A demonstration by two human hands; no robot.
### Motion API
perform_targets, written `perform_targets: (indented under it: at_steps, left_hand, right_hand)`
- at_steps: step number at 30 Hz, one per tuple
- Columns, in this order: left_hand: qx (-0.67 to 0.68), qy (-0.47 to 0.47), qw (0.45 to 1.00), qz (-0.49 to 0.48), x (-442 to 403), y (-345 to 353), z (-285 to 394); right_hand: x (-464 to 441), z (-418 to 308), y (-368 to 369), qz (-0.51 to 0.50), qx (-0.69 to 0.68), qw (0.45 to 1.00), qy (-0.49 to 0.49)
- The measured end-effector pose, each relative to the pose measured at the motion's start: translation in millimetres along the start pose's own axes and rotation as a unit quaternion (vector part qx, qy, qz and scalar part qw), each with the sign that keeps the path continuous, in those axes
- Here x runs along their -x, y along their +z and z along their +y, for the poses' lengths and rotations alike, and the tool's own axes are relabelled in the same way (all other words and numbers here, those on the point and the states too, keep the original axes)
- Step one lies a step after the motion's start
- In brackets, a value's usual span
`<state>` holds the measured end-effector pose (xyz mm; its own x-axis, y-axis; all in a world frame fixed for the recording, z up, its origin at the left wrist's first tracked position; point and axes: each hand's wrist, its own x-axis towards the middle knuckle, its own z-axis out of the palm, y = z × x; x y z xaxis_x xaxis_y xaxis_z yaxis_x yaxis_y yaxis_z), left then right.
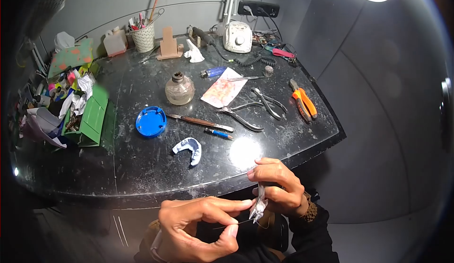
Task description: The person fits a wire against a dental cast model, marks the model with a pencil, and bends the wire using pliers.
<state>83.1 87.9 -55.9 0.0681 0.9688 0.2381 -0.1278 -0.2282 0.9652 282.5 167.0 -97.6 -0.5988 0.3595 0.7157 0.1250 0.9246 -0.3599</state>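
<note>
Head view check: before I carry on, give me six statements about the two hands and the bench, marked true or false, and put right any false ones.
1. The left hand pinches a thin wire between thumb and finger. True.
2. The right hand is empty. False: it holds a metal tool, close to the wire.
3. The orange-handled pliers lie on the bench, to the right of the glass bottle. True.
4. The glass bottle lies on its side. False: it stands upright.
5. The horseshoe-shaped piece lies nearer the hands than the bottle does. True.
6. The horseshoe-shaped piece leans against the bottle. False: it lies on the bench, apart from the bottle.
</note>
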Motion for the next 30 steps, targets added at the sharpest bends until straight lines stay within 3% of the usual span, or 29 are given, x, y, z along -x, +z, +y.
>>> perform_targets:
  at_steps: [7,12,15,30]
  left_hand:
    - [-0.029,0.035,0.999,-0.004,-4,-1,-5]
    - [-0.006,0.042,0.999,0.007,-3,-1,-11]
    - [0.032,0.096,0.995,-0.023,-6,-4,-13]
    - [-0.033,0.134,0.990,0.004,-10,4,-30]
  right_hand:
    - [4,1,2,0.017,0.043,0.999,0.004]
    - [2,2,7,0.041,0.028,0.999,0.001]
    - [1,4,8,0.046,0.018,0.999,-0.005]
    - [2,18,11,0.060,-0.042,0.996,-0.048]
